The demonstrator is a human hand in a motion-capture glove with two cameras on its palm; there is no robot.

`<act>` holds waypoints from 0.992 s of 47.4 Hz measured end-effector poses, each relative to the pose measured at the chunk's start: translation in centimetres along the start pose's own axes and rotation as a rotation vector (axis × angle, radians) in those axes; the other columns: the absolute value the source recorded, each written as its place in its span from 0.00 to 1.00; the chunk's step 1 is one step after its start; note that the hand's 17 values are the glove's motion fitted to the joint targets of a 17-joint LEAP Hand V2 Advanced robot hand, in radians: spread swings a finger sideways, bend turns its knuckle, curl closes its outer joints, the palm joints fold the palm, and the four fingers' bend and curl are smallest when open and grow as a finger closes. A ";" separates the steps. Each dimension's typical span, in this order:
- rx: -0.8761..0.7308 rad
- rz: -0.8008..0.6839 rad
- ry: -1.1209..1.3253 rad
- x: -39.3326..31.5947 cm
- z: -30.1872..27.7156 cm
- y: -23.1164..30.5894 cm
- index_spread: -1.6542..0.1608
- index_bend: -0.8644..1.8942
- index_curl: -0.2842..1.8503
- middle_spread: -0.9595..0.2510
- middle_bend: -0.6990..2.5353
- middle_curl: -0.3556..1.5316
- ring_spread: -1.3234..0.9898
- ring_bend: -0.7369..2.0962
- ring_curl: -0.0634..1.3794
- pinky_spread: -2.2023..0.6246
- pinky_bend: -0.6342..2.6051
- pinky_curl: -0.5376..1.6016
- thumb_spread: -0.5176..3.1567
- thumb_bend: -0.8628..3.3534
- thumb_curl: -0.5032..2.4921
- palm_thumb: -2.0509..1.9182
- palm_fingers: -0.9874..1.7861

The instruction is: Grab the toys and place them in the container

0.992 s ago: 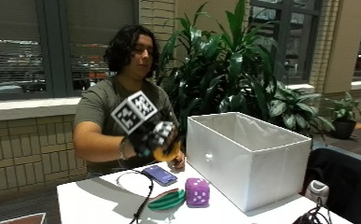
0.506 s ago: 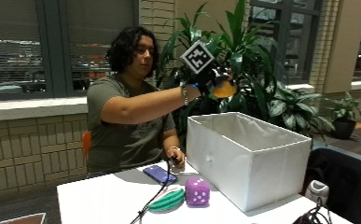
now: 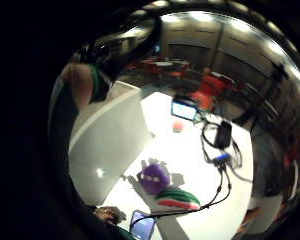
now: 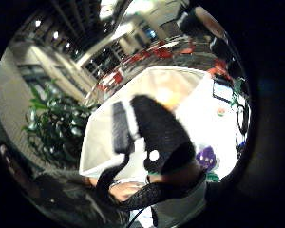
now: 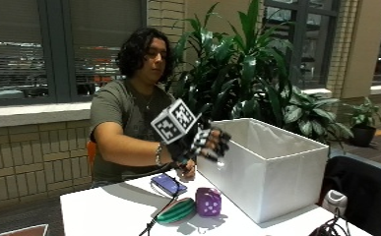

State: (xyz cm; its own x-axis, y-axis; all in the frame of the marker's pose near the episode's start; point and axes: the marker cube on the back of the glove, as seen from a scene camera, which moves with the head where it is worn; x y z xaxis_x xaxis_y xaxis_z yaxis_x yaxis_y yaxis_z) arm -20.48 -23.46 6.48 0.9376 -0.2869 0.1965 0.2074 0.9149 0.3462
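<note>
My gloved right hand [image 5: 209, 142] hangs in the air beside the left rim of the white container [image 5: 269, 167], fingers spread and relaxed, holding nothing. On the table below it stand a purple spotted toy [image 5: 208, 201] and a watermelon-slice toy [image 5: 175, 210], side by side against the container's left wall. The little finger side palm view looks down on the purple toy [image 3: 154, 177], the watermelon toy [image 3: 177, 198] and the container wall [image 3: 107, 150]. An orange patch [image 4: 173, 94] shows inside the container [image 4: 133, 109]; I cannot tell what it is.
A blue phone [image 5: 168, 184] lies on the white table [image 5: 105, 211] behind the toys, with the person's bare left hand [image 5: 187, 172] by it. A black cable [image 5: 158, 219] runs past the watermelon toy. A screen [image 3: 184, 109] and a black device [image 3: 223, 134] lie further along the table.
The hand carried an orange toy from chest height up over the container. Now it has come down beside the container's left rim, and the orange toy is no longer in it.
</note>
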 end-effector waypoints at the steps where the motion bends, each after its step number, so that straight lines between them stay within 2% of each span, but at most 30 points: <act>1: -0.039 0.052 0.009 1.3 0.9 0.6 0.70 0.36 0.34 0.55 0.38 0.49 0.41 0.62 0.34 0.71 0.50 0.42 0.48 0.19 0.28 0.50 0.51; 4: -0.205 0.155 0.041 4.3 4.3 2.4 0.70 0.38 0.35 0.54 0.40 0.50 0.41 0.63 0.35 0.70 0.49 0.42 0.50 0.20 0.27 0.51 0.54; 7: -0.376 0.184 0.053 5.6 8.0 4.4 0.70 0.40 0.36 0.54 0.40 0.51 0.41 0.62 0.36 0.70 0.48 0.42 0.52 0.20 0.27 0.51 0.54; 11: -0.487 0.109 0.066 5.2 11.5 6.3 0.70 0.43 0.39 0.55 0.37 0.50 0.41 0.59 0.36 0.71 0.48 0.43 0.51 0.20 0.27 0.51 0.46; 15: -0.517 0.029 0.155 5.2 12.8 6.2 0.70 0.44 0.39 0.56 0.36 0.49 0.41 0.57 0.34 0.72 0.47 0.42 0.50 0.20 0.27 0.52 0.45; 17: -0.505 -0.001 0.195 5.3 13.0 5.7 0.69 0.48 0.40 0.56 0.36 0.49 0.41 0.55 0.33 0.72 0.46 0.41 0.49 0.20 0.27 0.53 0.47; 22: -0.404 -0.024 0.159 4.7 12.0 4.5 0.69 0.47 0.39 0.52 0.38 0.49 0.40 0.57 0.30 0.67 0.50 0.40 0.51 0.23 0.29 0.57 0.69; 23: -0.365 -0.024 0.133 4.5 11.2 4.2 0.69 0.47 0.39 0.51 0.38 0.49 0.40 0.57 0.29 0.66 0.50 0.40 0.52 0.23 0.29 0.58 0.70; 30: -0.105 -0.084 -0.032 1.3 1.7 1.3 0.69 0.47 0.44 0.49 0.41 0.55 0.40 0.63 0.36 0.64 0.52 0.43 0.56 0.26 0.31 0.63 0.75; 38: 0.046 -0.313 -0.171 -9.2 -8.1 -1.7 0.69 0.50 0.50 0.47 0.46 0.60 0.41 0.68 0.42 0.63 0.51 0.44 0.56 0.27 0.34 0.65 0.79; 42: 0.059 -0.439 -0.172 -13.6 -9.6 -3.9 0.69 0.52 0.53 0.47 0.47 0.63 0.41 0.69 0.44 0.63 0.51 0.44 0.55 0.27 0.35 0.65 0.78; 47: 0.029 -0.399 -0.219 -20.2 -7.9 -5.7 0.69 0.53 0.56 0.47 0.48 0.65 0.42 0.70 0.45 0.63 0.52 0.45 0.55 0.27 0.37 0.65 0.77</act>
State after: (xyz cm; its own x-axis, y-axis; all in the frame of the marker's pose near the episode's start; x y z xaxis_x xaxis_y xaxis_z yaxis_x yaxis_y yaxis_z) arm -38.46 -20.66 -6.68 0.7041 -0.6715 0.2309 0.5297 0.7132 0.4591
